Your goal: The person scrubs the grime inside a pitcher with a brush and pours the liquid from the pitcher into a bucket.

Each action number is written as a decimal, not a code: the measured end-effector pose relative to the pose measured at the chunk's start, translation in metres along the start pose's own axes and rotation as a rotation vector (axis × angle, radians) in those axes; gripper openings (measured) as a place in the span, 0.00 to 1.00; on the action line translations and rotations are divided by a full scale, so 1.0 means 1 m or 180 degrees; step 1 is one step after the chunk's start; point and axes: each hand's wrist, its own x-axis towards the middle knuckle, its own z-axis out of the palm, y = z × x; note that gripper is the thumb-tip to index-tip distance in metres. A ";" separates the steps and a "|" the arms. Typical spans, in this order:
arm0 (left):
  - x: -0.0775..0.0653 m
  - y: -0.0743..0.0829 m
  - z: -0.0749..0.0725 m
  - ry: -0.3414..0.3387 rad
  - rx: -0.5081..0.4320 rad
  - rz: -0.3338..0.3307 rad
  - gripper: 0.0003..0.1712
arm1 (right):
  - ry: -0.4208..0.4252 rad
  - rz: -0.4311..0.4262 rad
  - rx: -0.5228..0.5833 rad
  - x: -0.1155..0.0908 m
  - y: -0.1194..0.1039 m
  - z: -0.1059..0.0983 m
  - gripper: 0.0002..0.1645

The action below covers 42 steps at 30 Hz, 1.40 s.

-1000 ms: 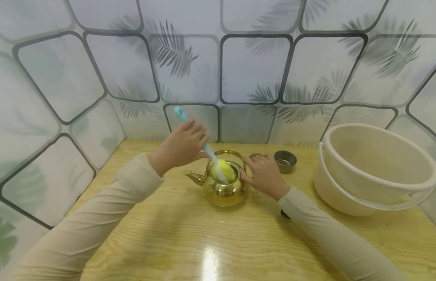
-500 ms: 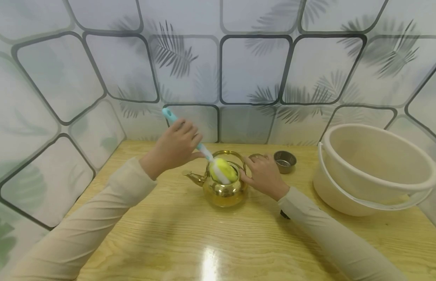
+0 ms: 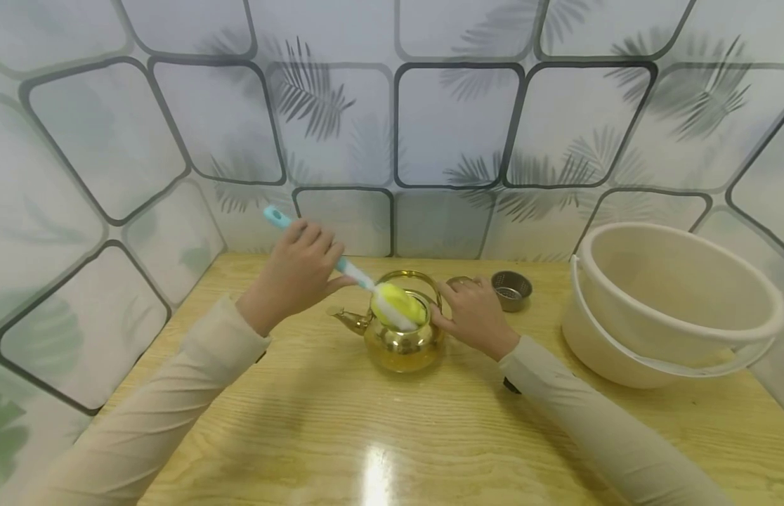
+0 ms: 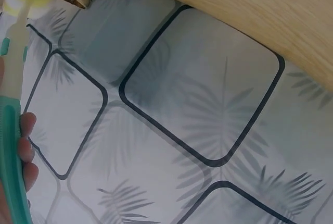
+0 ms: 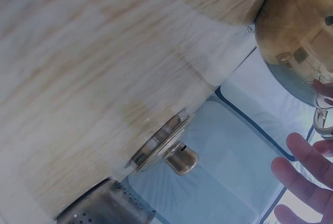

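My left hand (image 3: 297,270) grips the turquoise handle (image 4: 13,161) of a sponge brush. Its yellow and white sponge head (image 3: 395,306) sits in the mouth of a shiny gold kettle (image 3: 404,351), partly above the rim. The brush leans to the left, and the lower part of its head is hidden. With its thumb at the rim and its fingers by the raised handle, my right hand (image 3: 475,315) holds the kettle at its right side. In the right wrist view, several fingertips (image 5: 299,143) spread out close to the kettle's handle lug.
Behind my right hand lies the kettle's lid (image 5: 182,159) with its knob. Beside it stands a small perforated metal strainer (image 3: 512,289). Large cream buckets (image 3: 676,302), apparently nested, occupy the table's right side. Patterned walls (image 3: 458,126) border the wooden table (image 3: 341,422) behind and left.
My left hand has moved left and slightly down, tilting the brush handle lower. The sponge head has shifted a little left in the kettle's mouth. My right hand stays in place.
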 end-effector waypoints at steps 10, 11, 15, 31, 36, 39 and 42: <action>-0.016 0.004 0.002 0.0019 0.0108 -0.0283 0.33 | -0.0049 0.0034 0.0021 0.000 0.001 0.001 0.25; -0.018 0.004 0.002 0.0030 0.0105 -0.0306 0.33 | -0.0047 0.0033 0.0022 0.000 0.001 0.001 0.25; -0.023 0.007 0.003 0.0061 0.0068 -0.0394 0.32 | -0.0049 0.0017 0.0003 0.000 0.001 0.000 0.25; -0.018 0.004 -0.006 0.0063 0.0206 -0.0299 0.32 | -0.0064 0.0017 0.0016 0.000 0.000 -0.001 0.25; -0.016 0.001 -0.009 0.0063 0.0194 -0.0274 0.33 | -0.0035 0.0002 0.0002 0.000 -0.001 -0.001 0.25; -0.017 0.000 -0.009 0.0044 0.0192 -0.0273 0.33 | -0.0015 -0.0011 -0.0005 0.000 -0.001 -0.001 0.25; -0.017 -0.001 -0.010 0.0040 0.0182 -0.0279 0.33 | -0.0024 -0.0014 0.0008 0.000 -0.001 -0.002 0.25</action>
